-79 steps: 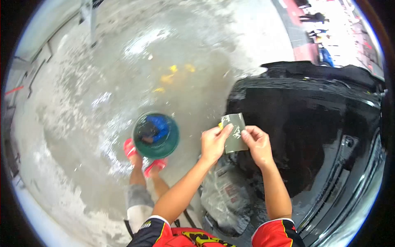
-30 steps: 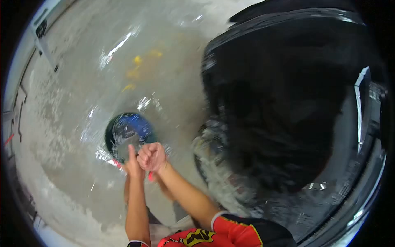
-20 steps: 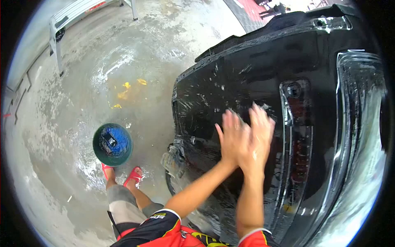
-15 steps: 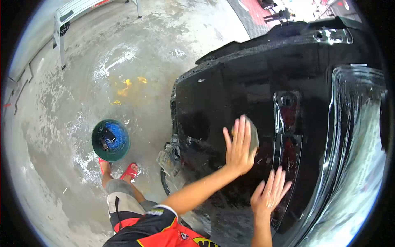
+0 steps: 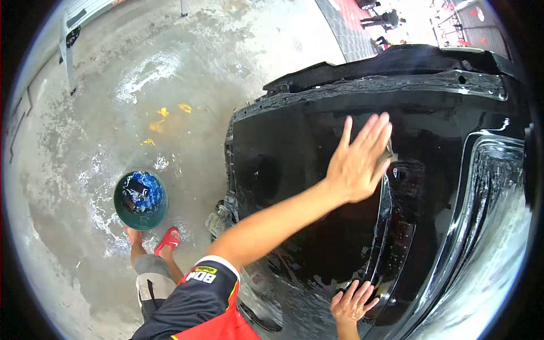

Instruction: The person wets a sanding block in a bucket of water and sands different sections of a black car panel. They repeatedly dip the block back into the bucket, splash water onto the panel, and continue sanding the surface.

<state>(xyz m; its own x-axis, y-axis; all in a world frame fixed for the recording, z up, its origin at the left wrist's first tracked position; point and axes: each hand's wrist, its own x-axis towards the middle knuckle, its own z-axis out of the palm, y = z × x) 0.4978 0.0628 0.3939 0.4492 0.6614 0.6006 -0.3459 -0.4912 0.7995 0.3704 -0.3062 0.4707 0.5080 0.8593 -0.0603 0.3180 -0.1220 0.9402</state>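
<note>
My left hand [image 5: 360, 161] lies flat on a black car body panel [image 5: 294, 181], fingers stretched and the outer one spread. Under its thumb side pokes the edge of a small grey-brown sheet [image 5: 390, 153], which looks like sandpaper and is mostly hidden by the hand. Lower down, my right hand [image 5: 354, 303] rests on the same wet panel with its fingers apart, nothing in them. A recessed strip [image 5: 396, 238] in the panel runs between the two hands, on their right.
A green bucket [image 5: 164, 207] with water and dark items stands on the wet floor [image 5: 187, 141] at left, by my red sandals [image 5: 168, 241]. A metal stand [image 5: 67, 62] is at upper left. Far off at the top, a person [image 5: 385, 20] stands. Shiny glass [image 5: 493, 204] lies right.
My left hand has slid up and right across the panel with the sheet. My right hand has shifted downward. The view has tilted slightly.
</note>
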